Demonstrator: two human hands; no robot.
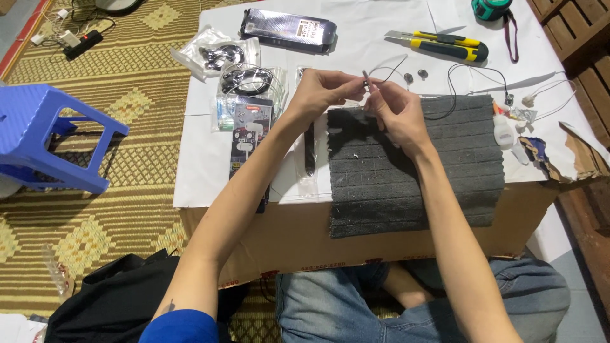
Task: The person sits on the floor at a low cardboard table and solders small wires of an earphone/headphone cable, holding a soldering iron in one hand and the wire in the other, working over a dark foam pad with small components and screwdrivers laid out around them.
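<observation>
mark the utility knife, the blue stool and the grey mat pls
utility knife (445, 44), head view, on the middle of its yellow and black handle.
blue stool (38, 114), head view, on the seat top.
grey mat (445, 165), head view, on a bare part right of the hands.

I sit on the floor of a home turned makeshift workshop: a woven yellow mat under me, a blue plastic stool beside me, a paper-covered cardboard box as my bench, a utility knife and bagged earphones on it.
</observation>
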